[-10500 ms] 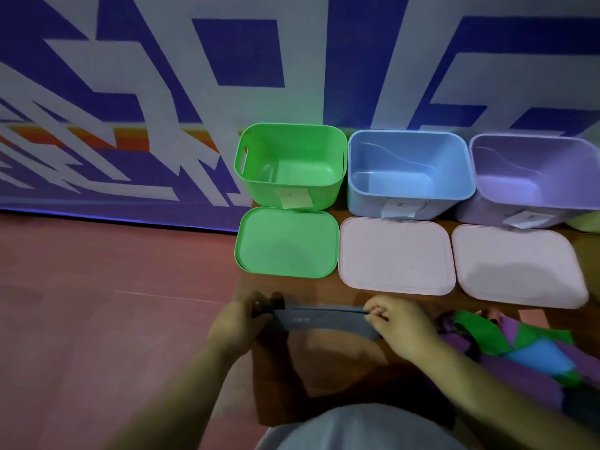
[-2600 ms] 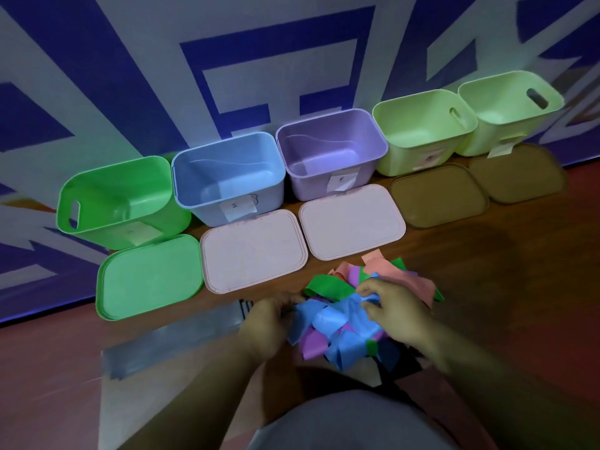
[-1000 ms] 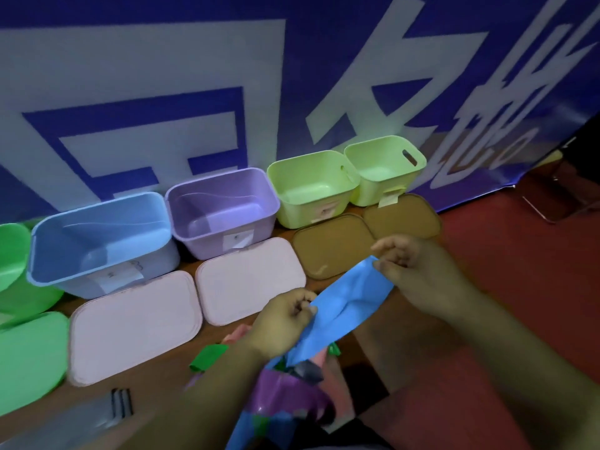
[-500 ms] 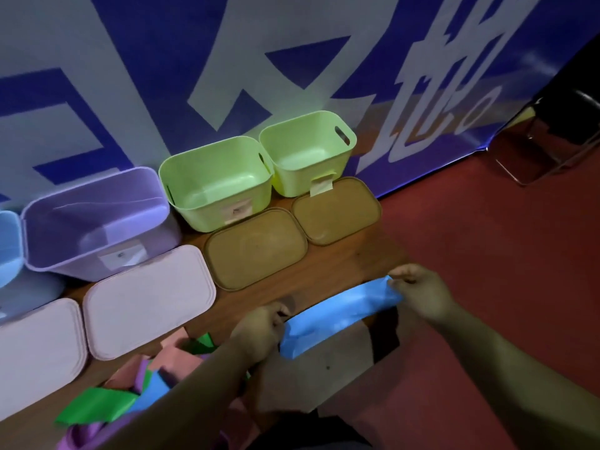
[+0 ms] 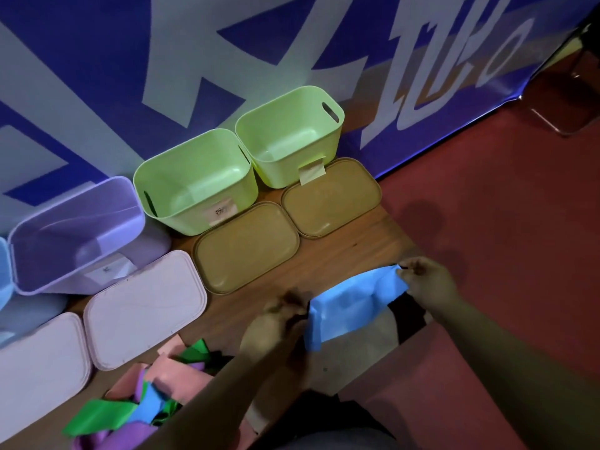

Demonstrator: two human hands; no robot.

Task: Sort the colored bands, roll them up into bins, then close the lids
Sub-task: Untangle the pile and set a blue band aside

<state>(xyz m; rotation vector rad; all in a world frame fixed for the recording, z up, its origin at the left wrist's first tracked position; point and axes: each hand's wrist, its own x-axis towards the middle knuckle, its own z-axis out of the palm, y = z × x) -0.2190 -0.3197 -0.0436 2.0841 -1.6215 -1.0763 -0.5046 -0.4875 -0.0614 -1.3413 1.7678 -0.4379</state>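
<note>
Bare tabletop (image 5: 337, 254) separates the brown lids (image 5: 246, 246) from the blue band (image 5: 354, 300); the band pile (image 5: 152, 397) crowds the left.

The blue bin (image 5: 4, 280) is cut off at the left edge, and the left hand (image 5: 276, 323) is motion-blurred.

the band (image 5: 354, 303) at the tabletop's (image 5: 341, 254) right edge is bright blue. along the far edge the corner bin (image 5: 289, 134) and the next bin (image 5: 194, 177) are light green, the third bin (image 5: 74, 228) lilac. before them the corner lid (image 5: 331, 196) and the next lid (image 5: 246, 246) are dull tan, the third lid (image 5: 146, 306) pale pink. the pile (image 5: 168, 375) at the near edge mixes pink, green, purple and blue. the tabletop is brown wood.
</note>
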